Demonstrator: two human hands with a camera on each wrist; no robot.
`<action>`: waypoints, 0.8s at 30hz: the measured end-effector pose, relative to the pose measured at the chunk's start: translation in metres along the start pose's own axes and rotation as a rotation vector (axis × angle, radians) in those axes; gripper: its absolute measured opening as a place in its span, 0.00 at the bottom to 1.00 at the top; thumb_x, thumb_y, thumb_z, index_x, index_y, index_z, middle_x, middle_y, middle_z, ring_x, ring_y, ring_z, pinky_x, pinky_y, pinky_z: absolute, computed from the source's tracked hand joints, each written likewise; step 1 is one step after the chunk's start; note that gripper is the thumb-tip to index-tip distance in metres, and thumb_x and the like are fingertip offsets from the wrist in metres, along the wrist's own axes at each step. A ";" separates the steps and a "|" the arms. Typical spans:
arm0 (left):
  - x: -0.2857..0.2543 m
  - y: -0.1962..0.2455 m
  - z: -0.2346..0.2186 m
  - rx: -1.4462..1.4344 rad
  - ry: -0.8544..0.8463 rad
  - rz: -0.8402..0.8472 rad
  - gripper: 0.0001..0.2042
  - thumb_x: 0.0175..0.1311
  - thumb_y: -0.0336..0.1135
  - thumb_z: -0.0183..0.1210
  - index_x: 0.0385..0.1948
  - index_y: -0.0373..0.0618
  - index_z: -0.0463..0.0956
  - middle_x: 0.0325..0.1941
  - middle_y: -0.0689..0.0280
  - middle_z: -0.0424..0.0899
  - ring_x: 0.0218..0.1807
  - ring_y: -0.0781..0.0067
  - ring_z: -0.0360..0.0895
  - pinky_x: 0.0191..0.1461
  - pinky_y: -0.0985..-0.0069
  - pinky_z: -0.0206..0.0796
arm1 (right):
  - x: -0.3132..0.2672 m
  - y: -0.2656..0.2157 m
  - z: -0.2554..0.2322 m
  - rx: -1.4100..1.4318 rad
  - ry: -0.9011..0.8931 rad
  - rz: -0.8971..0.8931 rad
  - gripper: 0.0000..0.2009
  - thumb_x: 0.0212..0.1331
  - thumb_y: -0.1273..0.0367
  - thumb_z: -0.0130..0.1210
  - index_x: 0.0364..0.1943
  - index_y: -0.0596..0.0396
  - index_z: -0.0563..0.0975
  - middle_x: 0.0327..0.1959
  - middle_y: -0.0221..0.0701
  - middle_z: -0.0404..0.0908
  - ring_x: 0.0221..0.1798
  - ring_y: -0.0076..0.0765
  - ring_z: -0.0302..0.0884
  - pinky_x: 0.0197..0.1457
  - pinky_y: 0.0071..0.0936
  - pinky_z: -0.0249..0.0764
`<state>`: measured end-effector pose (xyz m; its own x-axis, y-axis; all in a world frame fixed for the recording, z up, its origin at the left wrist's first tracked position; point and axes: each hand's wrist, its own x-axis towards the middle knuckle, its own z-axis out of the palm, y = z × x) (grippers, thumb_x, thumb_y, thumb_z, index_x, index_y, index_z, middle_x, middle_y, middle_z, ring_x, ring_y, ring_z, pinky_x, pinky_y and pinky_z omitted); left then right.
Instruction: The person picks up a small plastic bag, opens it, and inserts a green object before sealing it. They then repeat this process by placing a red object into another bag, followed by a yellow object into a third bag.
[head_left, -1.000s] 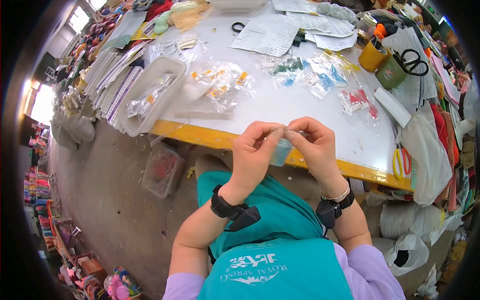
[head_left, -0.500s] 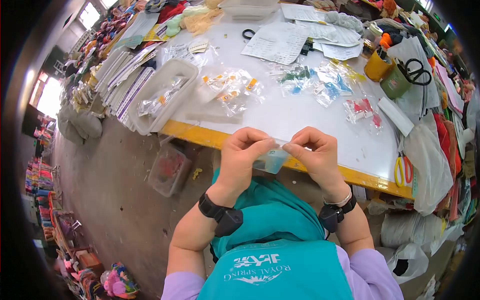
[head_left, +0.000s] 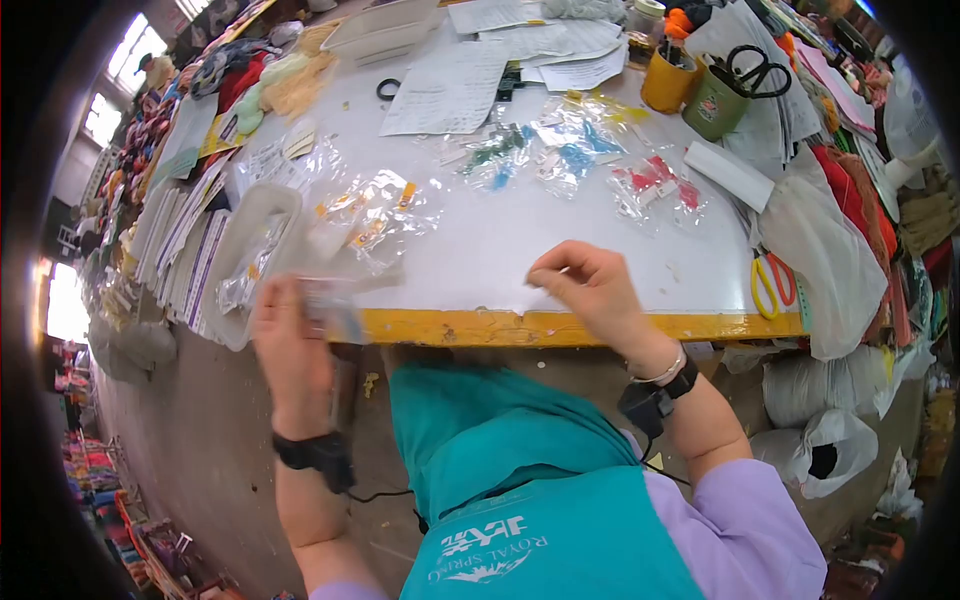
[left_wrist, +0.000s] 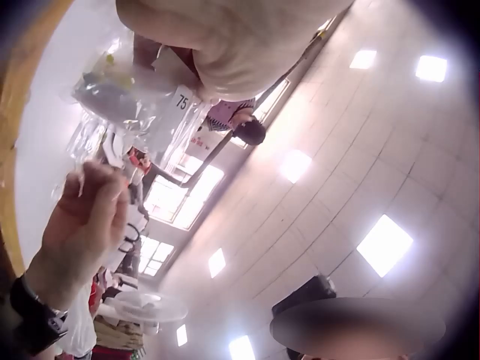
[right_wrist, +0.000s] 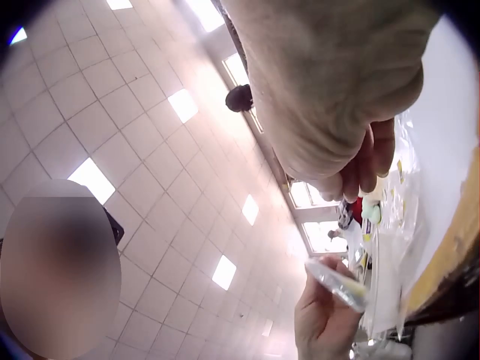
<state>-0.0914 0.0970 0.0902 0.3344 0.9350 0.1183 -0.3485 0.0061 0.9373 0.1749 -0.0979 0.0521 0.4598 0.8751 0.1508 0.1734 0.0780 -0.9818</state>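
Clear plastic packet (head_left: 333, 305) w/ a bluish patch is in my L hand (head_left: 292, 350), gripped btwn thumb & fingers; "75" shows on it in the L wrist view. Just changed: my hands have parted. Both were at the packet, close together over the table (head_left: 480, 262) edge; now L alone has it, well off to the L, & R hand (head_left: 597, 290) is away from it. So the packet's position now depends on L only. R's fingers are bent in, tips near the thumb; can't tell if they pinch some tiny bit or nothing.

Around L: pale plastic tray (head_left: 287, 200) just beyond it, orange-marked bags (head_left: 372, 215) ahead & to its R. Around R: red-marked bags (head_left: 655, 185) lie ahead, slightly to its R; scissors w/ a yellow handle (head_left: 758, 288) sit farther R, nr the table edge. Packet is blurred, so can't tell if it's sealed.
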 end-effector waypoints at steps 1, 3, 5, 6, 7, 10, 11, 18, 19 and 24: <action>0.016 0.009 -0.021 0.010 0.034 0.031 0.05 0.71 0.31 0.54 0.41 0.43 0.77 0.40 0.68 0.83 0.41 0.80 0.79 0.45 0.79 0.72 | -0.001 0.006 -0.016 -0.069 0.068 -0.003 0.05 0.58 0.72 0.60 0.35 0.60 0.81 0.30 0.29 0.83 0.32 0.21 0.77 0.36 0.20 0.74; 0.051 0.032 -0.064 0.040 0.095 0.079 0.04 0.70 0.32 0.55 0.40 0.46 0.78 0.38 0.69 0.83 0.38 0.81 0.79 0.41 0.81 0.71 | -0.003 0.020 -0.056 -0.257 0.208 -0.023 0.05 0.58 0.71 0.60 0.35 0.59 0.82 0.30 0.30 0.84 0.31 0.22 0.78 0.35 0.20 0.74; 0.089 0.046 -0.114 0.063 0.218 0.120 0.05 0.70 0.33 0.55 0.41 0.46 0.77 0.39 0.69 0.82 0.38 0.81 0.78 0.42 0.80 0.70 | -0.006 0.032 -0.100 -0.496 0.335 -0.031 0.06 0.56 0.71 0.61 0.35 0.58 0.82 0.32 0.32 0.84 0.32 0.27 0.80 0.37 0.23 0.75; 0.111 0.050 -0.142 0.066 0.315 0.141 0.05 0.71 0.33 0.54 0.42 0.45 0.76 0.42 0.67 0.82 0.41 0.80 0.77 0.47 0.77 0.70 | -0.008 0.036 -0.120 -0.615 0.391 -0.024 0.07 0.55 0.70 0.61 0.36 0.57 0.82 0.33 0.33 0.84 0.34 0.32 0.82 0.39 0.26 0.76; 0.133 0.050 -0.176 0.103 0.370 0.143 0.07 0.71 0.33 0.53 0.45 0.44 0.75 0.46 0.66 0.80 0.45 0.78 0.76 0.50 0.76 0.68 | -0.011 0.042 -0.140 -0.767 0.405 -0.041 0.08 0.54 0.69 0.61 0.36 0.57 0.82 0.35 0.34 0.84 0.36 0.35 0.81 0.41 0.28 0.76; 0.170 0.029 -0.253 0.420 0.277 0.122 0.13 0.71 0.32 0.51 0.53 0.39 0.72 0.57 0.62 0.75 0.57 0.74 0.71 0.61 0.74 0.62 | -0.017 0.050 -0.177 -1.123 0.399 -0.075 0.10 0.52 0.68 0.60 0.37 0.55 0.82 0.40 0.34 0.83 0.44 0.42 0.79 0.48 0.34 0.75; 0.169 0.017 -0.254 0.512 0.227 0.130 0.15 0.71 0.31 0.50 0.56 0.37 0.71 0.60 0.60 0.73 0.61 0.72 0.70 0.64 0.73 0.60 | -0.018 0.048 -0.183 -1.175 0.365 -0.073 0.10 0.51 0.68 0.60 0.37 0.55 0.82 0.41 0.34 0.83 0.46 0.43 0.78 0.50 0.35 0.75; 0.041 -0.036 -0.034 0.502 0.020 0.056 0.17 0.70 0.29 0.51 0.59 0.35 0.70 0.61 0.60 0.75 0.61 0.74 0.71 0.66 0.76 0.59 | -0.008 0.059 -0.198 -1.360 0.231 -0.057 0.05 0.52 0.70 0.57 0.30 0.56 0.78 0.35 0.35 0.79 0.45 0.45 0.76 0.46 0.39 0.74; 0.027 -0.041 -0.013 0.515 -0.034 0.033 0.16 0.70 0.28 0.51 0.57 0.35 0.71 0.59 0.60 0.76 0.60 0.74 0.72 0.67 0.75 0.60 | -0.006 0.063 -0.201 -1.374 0.224 -0.086 0.05 0.52 0.70 0.57 0.30 0.56 0.78 0.34 0.36 0.79 0.44 0.46 0.77 0.45 0.40 0.74; -0.021 -0.064 0.055 0.554 -0.388 -0.016 0.11 0.70 0.27 0.51 0.49 0.36 0.77 0.51 0.62 0.81 0.53 0.74 0.77 0.60 0.77 0.66 | -0.005 0.056 -0.197 -1.311 0.253 -0.102 0.04 0.53 0.71 0.56 0.30 0.57 0.78 0.32 0.39 0.79 0.35 0.49 0.78 0.39 0.39 0.75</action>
<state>-0.0281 0.0580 0.0457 0.6619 0.7407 0.1148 0.1250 -0.2602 0.9574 0.3538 -0.1922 0.0195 0.5177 0.7698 0.3733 0.8527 -0.5000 -0.1513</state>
